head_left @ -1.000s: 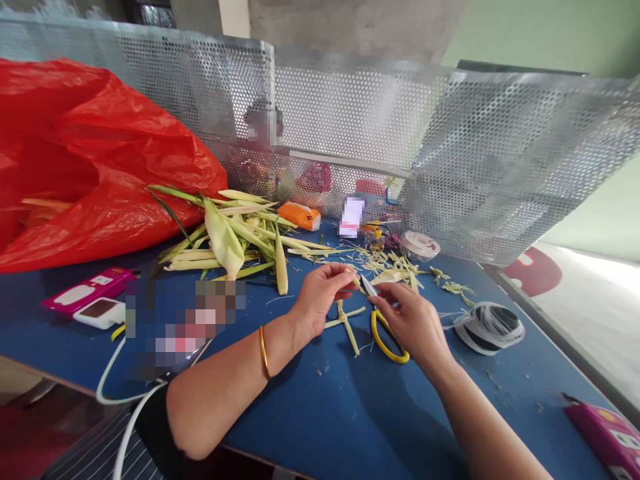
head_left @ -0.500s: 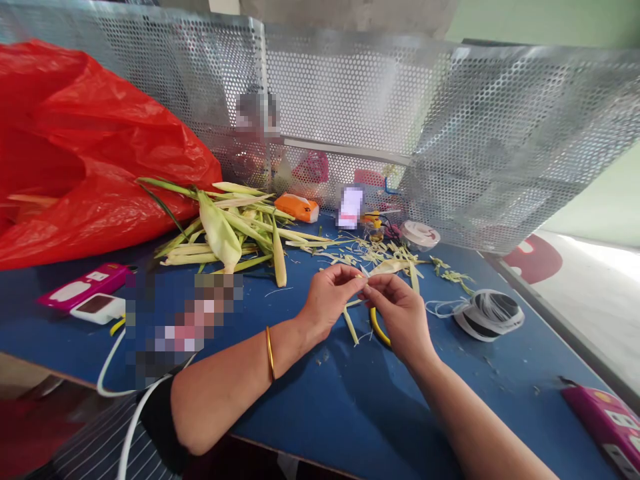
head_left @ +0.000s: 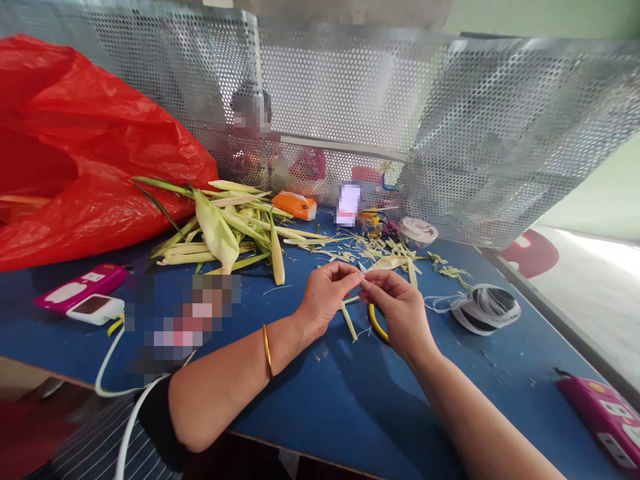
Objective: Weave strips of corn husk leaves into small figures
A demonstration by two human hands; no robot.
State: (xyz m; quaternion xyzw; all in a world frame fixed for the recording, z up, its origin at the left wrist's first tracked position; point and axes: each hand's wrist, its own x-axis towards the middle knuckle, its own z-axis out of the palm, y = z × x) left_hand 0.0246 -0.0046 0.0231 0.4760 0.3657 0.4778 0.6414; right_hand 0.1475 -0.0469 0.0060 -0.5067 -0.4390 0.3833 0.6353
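My left hand [head_left: 327, 297] and my right hand [head_left: 397, 307] meet above the blue table, thumbs and forefingers pinched together. Something small and pale sits at their fingertips, too hidden to name. Under my right hand shows a curved yellow handle [head_left: 379, 325], like that of scissors; a pale pointed tip [head_left: 362, 267] pokes out beyond the fingers. Cut strips of corn husk [head_left: 349, 321] lie just below the hands, and more scraps [head_left: 380, 248] are scattered behind them. A gold bangle [head_left: 268, 350] circles my left wrist.
Corn husks [head_left: 217, 230] are heaped at left beside a red plastic bag [head_left: 100, 153]. Behind stand an orange tissue pack [head_left: 294, 205], a lit phone [head_left: 349, 203] and a white tape roll [head_left: 419, 231]. Wound thread [head_left: 485, 309] and a magenta device [head_left: 600, 417] lie at right. Perforated metal panels [head_left: 340, 87] close the back.
The view has shifted slightly. Both hands keep nearly the same pinched pose, fingertips together; the things on the table stay in place.
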